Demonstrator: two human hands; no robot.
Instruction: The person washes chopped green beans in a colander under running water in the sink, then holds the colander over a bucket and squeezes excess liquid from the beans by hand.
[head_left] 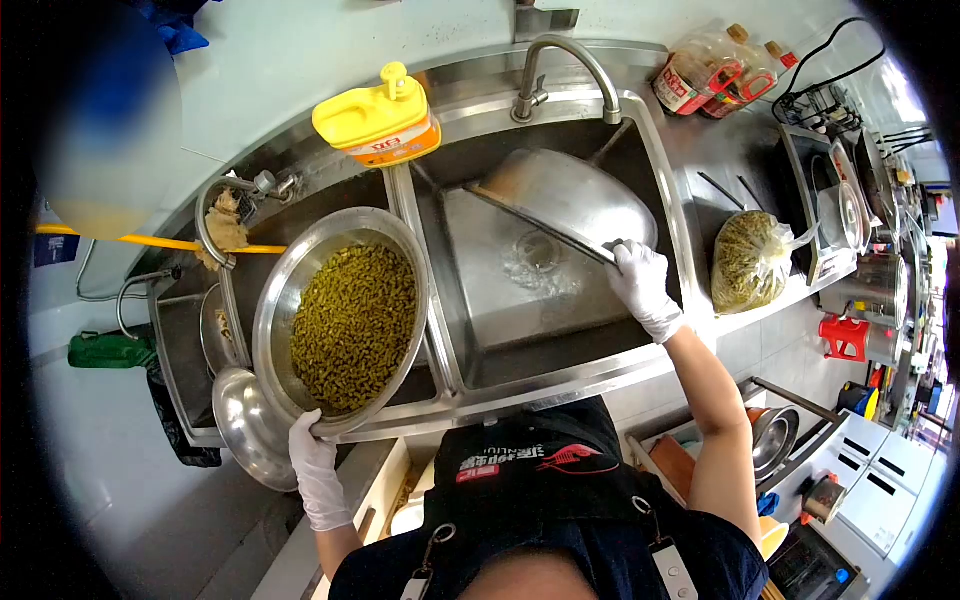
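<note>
My left hand (313,462), in a white glove, grips the near rim of a steel basin (272,318). Chopped green pieces (355,325), looking like cut beans, fill much of it. This basin rests tilted over the left sink compartment, against the divider. My right hand (640,285), also gloved, is closed on the rim of a second steel basin (590,195). That one is tipped on its side in the right sink compartment (500,320), its rounded outside towards the tap (570,45). Its inside is mostly hidden from me.
A yellow jug (375,115) stands behind the divider. Another steel bowl (255,430) leans at the left front edge. On the right counter are a clear bag of chopped greens (750,262) and large bottles (700,75) of dark liquid. A yellow pole (150,238) crosses the left side.
</note>
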